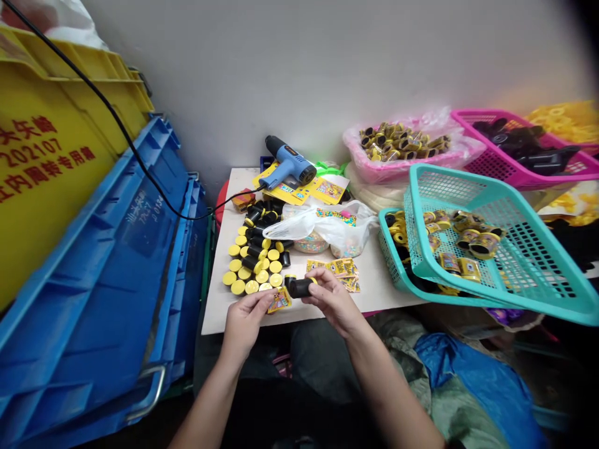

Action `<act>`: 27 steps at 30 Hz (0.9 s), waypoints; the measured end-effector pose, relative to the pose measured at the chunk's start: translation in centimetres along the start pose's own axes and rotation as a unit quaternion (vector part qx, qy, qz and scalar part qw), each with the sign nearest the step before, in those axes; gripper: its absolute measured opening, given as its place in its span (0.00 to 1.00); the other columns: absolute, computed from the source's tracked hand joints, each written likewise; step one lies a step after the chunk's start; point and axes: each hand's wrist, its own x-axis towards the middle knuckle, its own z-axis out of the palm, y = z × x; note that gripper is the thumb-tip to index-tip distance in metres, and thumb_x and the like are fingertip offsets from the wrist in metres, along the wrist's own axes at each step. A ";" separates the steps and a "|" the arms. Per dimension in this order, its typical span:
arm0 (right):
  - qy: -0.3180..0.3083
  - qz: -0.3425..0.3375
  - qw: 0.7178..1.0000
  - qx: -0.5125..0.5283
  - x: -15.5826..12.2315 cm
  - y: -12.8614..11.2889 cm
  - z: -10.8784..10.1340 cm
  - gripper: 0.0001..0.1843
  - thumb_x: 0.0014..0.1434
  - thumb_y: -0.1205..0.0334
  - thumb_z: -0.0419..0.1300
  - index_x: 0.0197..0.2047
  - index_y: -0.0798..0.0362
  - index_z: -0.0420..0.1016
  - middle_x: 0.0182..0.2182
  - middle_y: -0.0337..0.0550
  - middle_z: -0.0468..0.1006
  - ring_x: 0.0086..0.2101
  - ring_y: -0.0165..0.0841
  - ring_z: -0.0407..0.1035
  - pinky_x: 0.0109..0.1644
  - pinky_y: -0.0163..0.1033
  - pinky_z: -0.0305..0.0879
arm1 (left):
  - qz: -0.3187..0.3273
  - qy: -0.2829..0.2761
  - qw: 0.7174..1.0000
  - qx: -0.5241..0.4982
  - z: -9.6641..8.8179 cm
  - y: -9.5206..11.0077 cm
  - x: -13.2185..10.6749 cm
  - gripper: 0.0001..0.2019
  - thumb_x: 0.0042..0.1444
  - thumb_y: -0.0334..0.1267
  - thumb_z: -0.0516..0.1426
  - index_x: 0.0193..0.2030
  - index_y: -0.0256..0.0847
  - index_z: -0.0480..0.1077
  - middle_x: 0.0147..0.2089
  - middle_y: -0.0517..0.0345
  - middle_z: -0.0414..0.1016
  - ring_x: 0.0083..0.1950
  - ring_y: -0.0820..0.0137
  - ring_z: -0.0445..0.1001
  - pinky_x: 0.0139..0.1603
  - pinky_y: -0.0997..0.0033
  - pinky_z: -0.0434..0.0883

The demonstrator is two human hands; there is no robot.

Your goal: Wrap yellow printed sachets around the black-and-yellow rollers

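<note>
My left hand (250, 317) pinches a small yellow printed label sleeve (280, 300) above the front edge of the table. In my right hand (331, 298) is a small black bottle with a yellow cap (299, 287), lying sideways close to the sleeve but apart from it. Just left of both hands stand several black bottles with yellow caps (262, 265), crowded together, most with the caps up. Flat printed labels (334, 269) lie on the table beyond my right hand.
A blue heat gun (290, 163) rests on yellow cards at the back, its black cord running left. White plastic bags (349, 240) hold colourful beads. Turquoise baskets (505, 293) and a pink basket (524, 181) stand right. Blue crates (107, 249) flank the table's left.
</note>
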 end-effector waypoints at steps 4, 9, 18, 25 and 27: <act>-0.024 -0.025 0.996 -0.085 0.5 1.0 -0.8 0.15 0.47 0.53 0.67 0.35 0.52 0.74 0.27 0.36 0.70 0.27 0.27 0.65 0.28 0.31 0.62 | -0.014 0.009 0.999 -0.033 0.2 -0.4 -0.1 0.15 0.49 0.48 0.61 0.35 0.38 0.79 0.38 0.51 0.82 0.41 0.62 0.78 0.38 0.69 0.75; -0.038 -0.026 0.985 -0.169 0.1 1.4 -1.8 0.14 0.51 0.51 0.64 0.36 0.53 0.75 0.27 0.37 0.72 0.28 0.28 0.65 0.31 0.33 0.59 | 0.019 -0.017 1.000 -0.010 0.3 0.2 -0.1 0.14 0.49 0.48 0.61 0.34 0.39 0.79 0.36 0.52 0.82 0.40 0.63 0.78 0.45 0.66 0.73; 0.024 -0.117 0.954 -0.276 -0.9 2.3 -0.6 0.18 0.46 0.50 0.68 0.38 0.50 0.74 0.30 0.38 0.71 0.31 0.31 0.64 0.34 0.36 0.59 | -0.048 -0.158 0.985 -0.047 0.5 2.3 -0.6 0.16 0.41 0.38 0.67 0.40 0.40 0.76 0.42 0.52 0.81 0.42 0.63 0.79 0.42 0.66 0.76; -0.079 0.048 0.987 0.130 -1.8 5.3 1.8 0.20 0.57 0.46 0.57 0.48 0.49 0.68 0.38 0.43 0.73 0.33 0.31 0.68 0.37 0.38 0.66 | -0.010 -0.129 0.991 -0.045 1.3 2.1 -1.5 0.12 0.40 0.32 0.66 0.36 0.39 0.76 0.40 0.54 0.80 0.43 0.64 0.78 0.46 0.69 0.74; -0.078 0.052 0.984 0.151 -2.0 5.6 2.0 0.21 0.56 0.46 0.59 0.47 0.50 0.68 0.38 0.44 0.73 0.32 0.31 0.68 0.36 0.38 0.66 | -0.007 -0.139 0.990 -0.030 1.4 2.2 -1.6 0.12 0.40 0.31 0.65 0.35 0.39 0.76 0.41 0.54 0.80 0.43 0.64 0.78 0.45 0.68 0.74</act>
